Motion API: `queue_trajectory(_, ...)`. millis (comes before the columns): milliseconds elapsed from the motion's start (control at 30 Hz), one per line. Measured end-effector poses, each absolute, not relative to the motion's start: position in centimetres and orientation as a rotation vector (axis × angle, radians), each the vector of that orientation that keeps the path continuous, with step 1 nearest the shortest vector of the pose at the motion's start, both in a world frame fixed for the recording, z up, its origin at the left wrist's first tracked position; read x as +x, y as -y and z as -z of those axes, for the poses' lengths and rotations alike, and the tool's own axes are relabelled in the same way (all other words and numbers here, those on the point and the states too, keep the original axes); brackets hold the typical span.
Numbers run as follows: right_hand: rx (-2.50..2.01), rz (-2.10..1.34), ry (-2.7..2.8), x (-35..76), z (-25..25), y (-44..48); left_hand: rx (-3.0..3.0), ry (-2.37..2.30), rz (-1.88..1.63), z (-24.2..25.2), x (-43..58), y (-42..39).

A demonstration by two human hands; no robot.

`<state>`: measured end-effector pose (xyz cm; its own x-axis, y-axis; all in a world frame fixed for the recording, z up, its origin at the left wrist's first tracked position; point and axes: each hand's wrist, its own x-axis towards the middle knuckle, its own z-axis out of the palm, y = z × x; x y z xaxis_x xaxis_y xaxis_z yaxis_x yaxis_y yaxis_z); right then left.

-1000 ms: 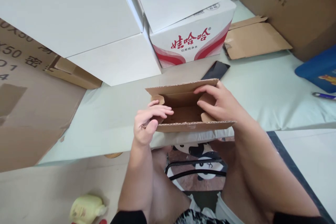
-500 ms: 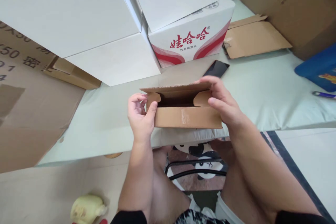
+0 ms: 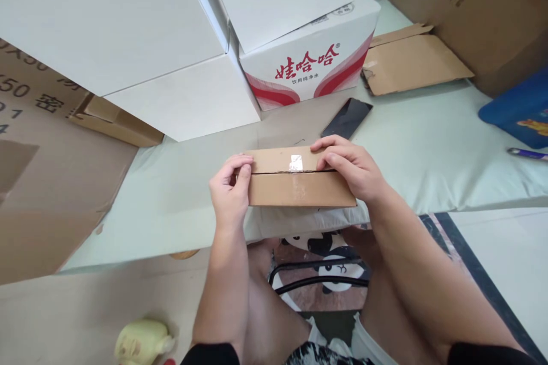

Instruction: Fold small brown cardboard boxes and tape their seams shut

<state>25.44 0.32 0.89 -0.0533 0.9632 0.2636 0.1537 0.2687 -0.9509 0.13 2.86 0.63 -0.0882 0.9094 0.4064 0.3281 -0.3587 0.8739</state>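
A small brown cardboard box (image 3: 274, 189) sits at the table's front edge, its long top flap folded down over the opening. A shiny piece of clear tape (image 3: 295, 163) is stuck on the flap at the seam. Around the box's left end my left hand (image 3: 231, 182) is closed, thumb on the front and fingers on top. My right hand (image 3: 349, 165) presses its bent fingers on the flap's right part and holds the right end. The inside of the box is hidden. Just behind lies a black smartphone (image 3: 347, 118).
White cartons (image 3: 188, 102) and a white-and-red water carton (image 3: 308, 71) stand behind on the cloth-covered table (image 3: 180, 194). Flattened cardboard (image 3: 419, 65), a blue bag-like item (image 3: 518, 111) and a purple pen (image 3: 528, 153) are at right. Large brown boxes (image 3: 55, 182) flank the left. A yellow plush-like object (image 3: 143, 342) lies on the floor.
The box's raised top flap has come down and covers the opening and the side tabs. My right hand has moved inward from the right edge onto the flap.
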Motion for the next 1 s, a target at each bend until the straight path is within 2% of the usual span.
queue_trajectory(267,-1.187,-0.845,1.416,25.4,-1.0,-0.4,1.603,-1.417,-1.379,-1.0,0.0,-2.7)
queue_trajectory(500,-1.686,-0.587,1.266,26.3,1.3,-1.6,1.588,-1.42,-1.359,-1.0,-0.1,-2.8)
queue_trajectory(700,-1.872,-0.555,1.451,26.8,3.0,-2.4,1.592,-1.414,-1.376,-0.9,-0.1,-2.9)
queue_trajectory(1000,-2.176,-0.68,1.738,27.0,2.5,-1.7,1.574,-1.433,-1.381,-1.0,0.1,-2.9)
